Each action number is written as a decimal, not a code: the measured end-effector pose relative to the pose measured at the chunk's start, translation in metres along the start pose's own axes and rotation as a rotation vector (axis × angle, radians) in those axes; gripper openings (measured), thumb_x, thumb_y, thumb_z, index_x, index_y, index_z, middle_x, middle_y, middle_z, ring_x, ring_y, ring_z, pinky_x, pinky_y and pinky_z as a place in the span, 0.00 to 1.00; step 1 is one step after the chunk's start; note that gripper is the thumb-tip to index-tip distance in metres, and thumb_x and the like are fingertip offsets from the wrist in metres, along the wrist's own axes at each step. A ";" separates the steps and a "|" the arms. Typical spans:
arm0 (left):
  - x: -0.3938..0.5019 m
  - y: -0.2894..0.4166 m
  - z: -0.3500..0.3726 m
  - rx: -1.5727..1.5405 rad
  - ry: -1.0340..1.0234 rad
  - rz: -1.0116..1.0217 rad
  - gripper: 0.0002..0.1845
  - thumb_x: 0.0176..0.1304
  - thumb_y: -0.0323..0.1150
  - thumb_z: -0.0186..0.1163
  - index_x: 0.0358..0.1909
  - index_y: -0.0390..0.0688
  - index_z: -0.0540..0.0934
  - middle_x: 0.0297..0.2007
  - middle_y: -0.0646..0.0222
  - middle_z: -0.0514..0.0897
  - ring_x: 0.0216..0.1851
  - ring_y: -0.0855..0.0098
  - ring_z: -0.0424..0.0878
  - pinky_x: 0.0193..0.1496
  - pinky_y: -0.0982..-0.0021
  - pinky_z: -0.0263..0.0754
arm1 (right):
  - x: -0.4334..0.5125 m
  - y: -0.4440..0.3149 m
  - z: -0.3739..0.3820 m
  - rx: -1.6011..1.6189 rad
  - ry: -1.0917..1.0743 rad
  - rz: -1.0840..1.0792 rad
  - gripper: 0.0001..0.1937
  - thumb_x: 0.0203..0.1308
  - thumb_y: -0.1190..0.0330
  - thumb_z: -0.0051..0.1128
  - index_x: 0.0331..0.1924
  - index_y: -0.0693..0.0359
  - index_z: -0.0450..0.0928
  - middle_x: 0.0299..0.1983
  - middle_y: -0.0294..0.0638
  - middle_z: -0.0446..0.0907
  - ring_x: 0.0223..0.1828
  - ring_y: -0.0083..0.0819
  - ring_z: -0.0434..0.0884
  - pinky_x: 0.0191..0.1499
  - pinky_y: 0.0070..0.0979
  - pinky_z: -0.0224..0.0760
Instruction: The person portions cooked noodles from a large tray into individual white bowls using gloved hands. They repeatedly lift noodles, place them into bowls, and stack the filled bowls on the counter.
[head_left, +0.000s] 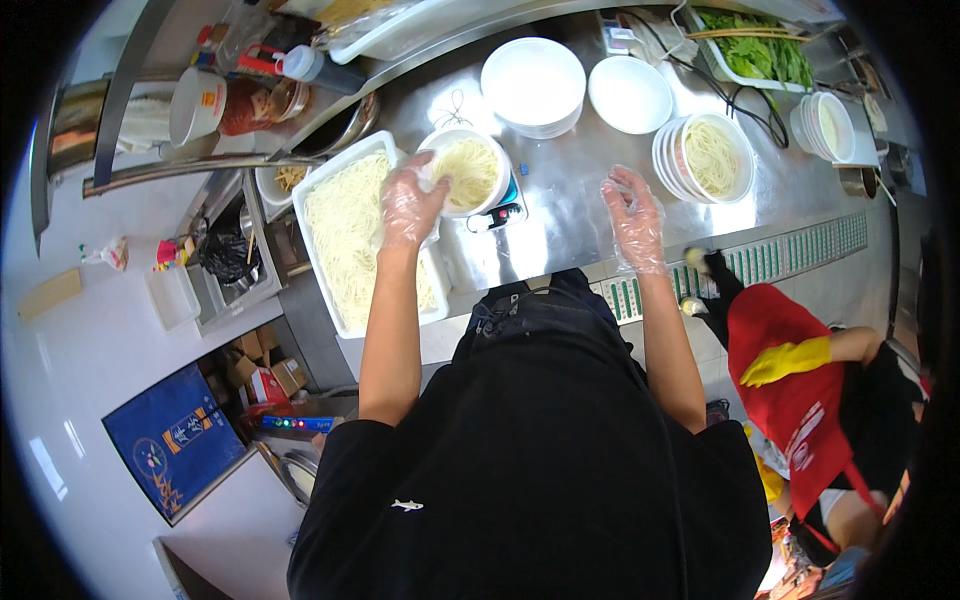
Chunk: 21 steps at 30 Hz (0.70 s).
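My left hand (411, 202), in a clear plastic glove, is at the left rim of a white round tub (493, 196) holding pale noodles (469, 172). Its thumb reaches over the rim; whether it grips the tub is unclear. Beneath the tub is a small digital scale (504, 216). To the left, a white rectangular tray (441, 285) holds a mass of loose noodles (345, 232). My right hand (634, 217), gloved too, hovers empty over the steel counter with curled fingers apart. Right of it, nested white tubs (667, 165) have noodles in the top one.
A stack of white round tubs or lids (532, 82) and a white round container (630, 96) stand farther back. A black cable (720, 90) runs beside a basket of leafy greens (757, 52). At right, a person in a red apron (787, 375) wears a yellow glove.
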<state>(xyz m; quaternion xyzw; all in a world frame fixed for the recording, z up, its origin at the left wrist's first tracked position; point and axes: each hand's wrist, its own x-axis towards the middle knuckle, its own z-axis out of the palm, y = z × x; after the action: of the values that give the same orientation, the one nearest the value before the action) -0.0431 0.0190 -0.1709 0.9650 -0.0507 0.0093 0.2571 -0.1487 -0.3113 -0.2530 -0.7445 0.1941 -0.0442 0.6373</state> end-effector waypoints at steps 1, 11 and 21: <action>-0.007 -0.004 -0.007 -0.006 0.077 0.012 0.25 0.60 0.39 0.76 0.57 0.39 0.86 0.54 0.48 0.88 0.57 0.47 0.85 0.63 0.54 0.78 | 0.000 0.002 0.001 -0.006 -0.010 0.000 0.23 0.73 0.63 0.67 0.66 0.65 0.77 0.60 0.48 0.83 0.56 0.36 0.83 0.61 0.33 0.78; -0.134 -0.220 0.007 0.630 -0.061 -0.195 0.24 0.63 0.43 0.72 0.57 0.43 0.84 0.54 0.51 0.86 0.55 0.49 0.85 0.63 0.51 0.77 | -0.020 -0.006 0.027 -0.048 0.019 -0.039 0.24 0.72 0.62 0.67 0.64 0.67 0.79 0.58 0.49 0.86 0.54 0.38 0.85 0.60 0.35 0.79; -0.126 -0.249 -0.012 0.366 -0.429 -0.185 0.23 0.74 0.50 0.60 0.53 0.40 0.85 0.42 0.47 0.90 0.48 0.47 0.88 0.56 0.47 0.80 | -0.042 -0.093 0.046 -0.017 0.183 -0.100 0.22 0.74 0.62 0.65 0.62 0.71 0.79 0.52 0.45 0.87 0.50 0.30 0.85 0.57 0.27 0.77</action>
<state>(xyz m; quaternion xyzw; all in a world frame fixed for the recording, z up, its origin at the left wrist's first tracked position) -0.1429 0.2517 -0.2896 0.9758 -0.0134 -0.2095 0.0617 -0.1509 -0.2435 -0.1639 -0.7514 0.2144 -0.1424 0.6076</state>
